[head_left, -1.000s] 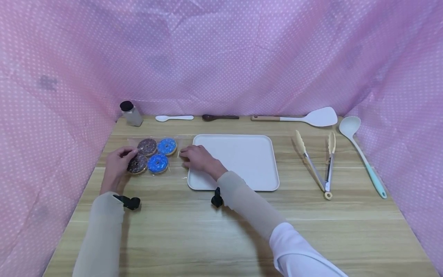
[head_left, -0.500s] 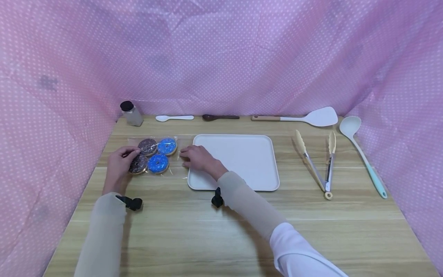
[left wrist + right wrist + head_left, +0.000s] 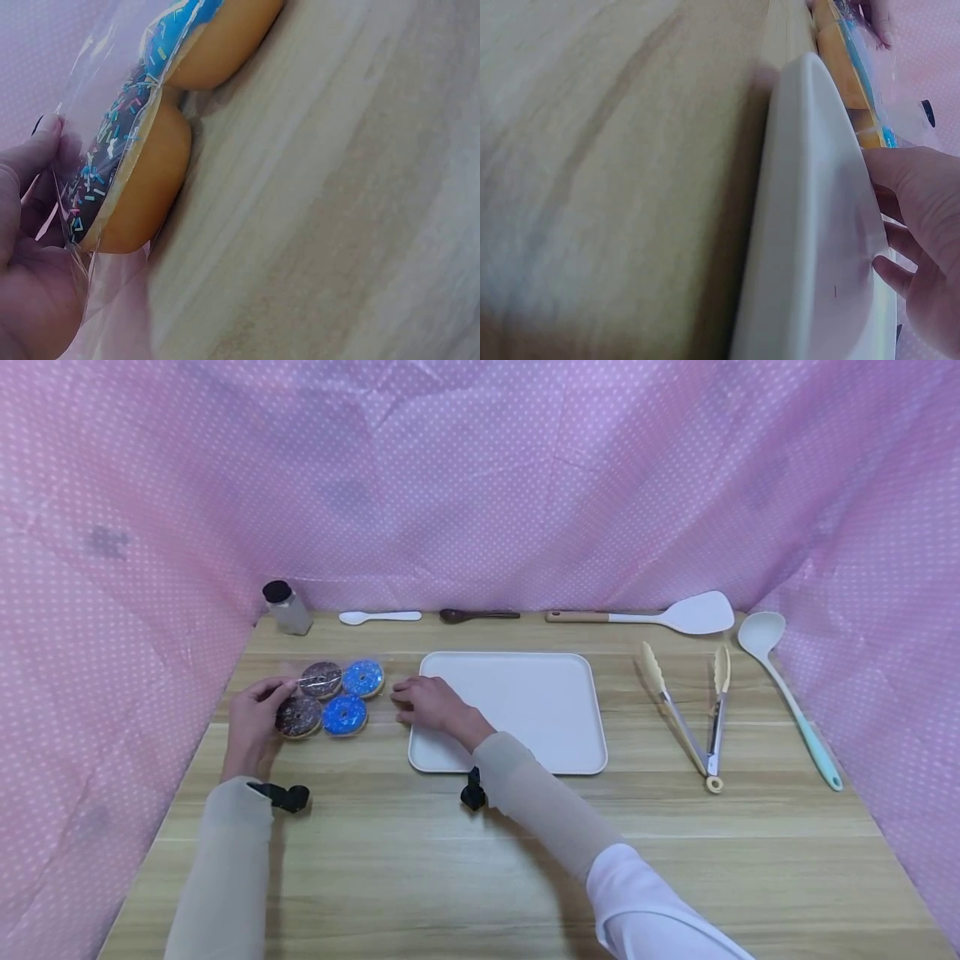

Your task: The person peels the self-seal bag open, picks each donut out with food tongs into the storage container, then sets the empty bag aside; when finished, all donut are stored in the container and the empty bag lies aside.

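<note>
- Head view: a clear bag of four donuts [image 3: 332,697] lies flat on the counter [image 3: 480,860], left of centre and just beside the left edge of the white tray [image 3: 517,714]. Two brown-iced donuts sit on the bag's left side, two blue-iced on its right.
- Left hand [image 3: 255,720] is at the bag's left edge; left wrist view shows its fingers [image 3: 34,154] curled and pinching the plastic film beside a brown donut.
- Right hand [image 3: 431,703] rests over the tray's near-left corner, fingers loosely bent and pointing at the bag's right edge. Right wrist view shows the fingers [image 3: 900,247] lying on the tray surface; whether the tips pinch the film cannot be told.
- Open room: bare counter in front of the bag and tray, wide strip toward the near edge.
- Back edge, left to right: spice jar [image 3: 287,607], white spoon [image 3: 378,617], dark spoon [image 3: 478,614], white spatula [image 3: 652,615].
- Right of the tray, well apart from it: tongs [image 3: 693,714], then a ladle [image 3: 787,693] near the pink dotted curtain [image 3: 480,485] that closes three sides.
</note>
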